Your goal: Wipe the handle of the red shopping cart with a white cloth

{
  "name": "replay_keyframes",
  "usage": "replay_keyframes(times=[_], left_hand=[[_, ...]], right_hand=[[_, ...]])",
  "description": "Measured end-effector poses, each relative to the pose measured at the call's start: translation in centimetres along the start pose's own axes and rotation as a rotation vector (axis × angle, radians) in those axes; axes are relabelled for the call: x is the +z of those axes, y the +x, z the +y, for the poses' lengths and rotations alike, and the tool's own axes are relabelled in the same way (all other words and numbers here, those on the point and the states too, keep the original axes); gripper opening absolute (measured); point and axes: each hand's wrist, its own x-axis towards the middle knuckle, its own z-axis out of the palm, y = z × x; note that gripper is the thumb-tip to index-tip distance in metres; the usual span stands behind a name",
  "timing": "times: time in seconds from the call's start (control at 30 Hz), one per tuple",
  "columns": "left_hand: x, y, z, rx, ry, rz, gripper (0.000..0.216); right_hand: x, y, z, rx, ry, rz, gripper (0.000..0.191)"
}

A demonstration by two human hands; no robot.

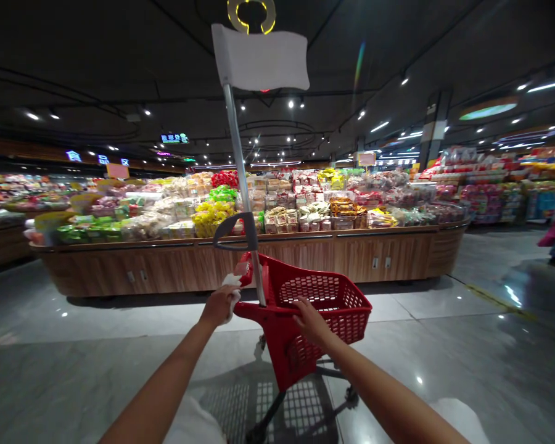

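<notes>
A red plastic shopping cart [277, 345] stands before me, its basket pointing right. My left hand [219, 303] is closed around a white cloth [232, 299], which lies against the end of the cart's handle [243, 271]. My right hand [311, 320] rests on the near rim of the basket, its fingers curled over the edge. From beside the handle rises a metal pole [237, 154] with a grey loop [234, 237] on it and a blank white flag-shaped board [266, 60] at the top. I see no goods inside the basket.
Behind the cart runs a long wooden display counter [166, 268] piled with colourful packaged goods [282, 219]. Shelves with more goods [494, 191] stand at the far right. The floor [444, 345] is shiny grey tile, and a pillar [433, 132] rises at the back right.
</notes>
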Motion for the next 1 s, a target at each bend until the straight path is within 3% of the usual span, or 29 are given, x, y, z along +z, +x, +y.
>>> replay_keyframes(times=[0.07, 0.1, 0.2, 0.3, 0.43, 0.5, 0.6, 0.7, 0.83, 0.93, 1.0], left_hand=[[0.5, -0.4, 1.6, 0.017, -0.02, -0.031, 0.036], [0.6, -0.6, 2.4, 0.037, -0.026, -0.047, 0.037], [0.8, -0.8, 4.8, 0.126, -0.067, -0.095, 0.037], [0.8, -0.2, 7.0, 0.194, -0.144, -0.072, 0.041], [1.8, 1.6, 10.6, 0.235, -0.223, 0.151, 0.037], [3.2, 2.3, 12.7, 0.328, -0.244, 0.094, 0.029], [5.5, 2.4, 15.1, 0.463, -0.188, -0.136, 0.028], [7.0, 2.1, 15.3, 0.473, -0.156, -0.204, 0.029], [7.3, 2.6, 12.6, 0.414, -0.192, -0.152, 0.028], [7.0, 4.2, 11.5, 0.338, -0.206, -0.069, 0.031], [6.9, 5.1, 12.5, 0.247, -0.218, 0.048, 0.034]], right_hand=[[1.2, 1.7, -3.7, -0.115, 0.213, 0.064, 0.038], [1.6, 2.4, -5.1, -0.101, 0.291, 0.108, 0.033], [2.1, 3.5, -6.8, 0.121, 0.332, 0.288, 0.026], [1.3, 2.9, -5.3, 0.303, 0.198, 0.438, 0.021], [-1.1, 1.6, -2.2, 0.365, 0.147, 0.507, 0.014], [-2.4, 1.1, -1.0, 0.337, 0.177, 0.505, 0.014], [-4.0, 0.7, 0.4, 0.292, 0.251, 0.487, 0.016], [-4.9, 0.7, 1.5, 0.29, 0.29, 0.478, 0.017], [-5.7, 0.5, 2.4, 0.338, 0.265, 0.509, 0.02], [-6.1, 0.3, 2.7, 0.339, 0.277, 0.504, 0.018], [-6.3, 0.2, 2.8, 0.335, 0.296, 0.498, 0.015]])
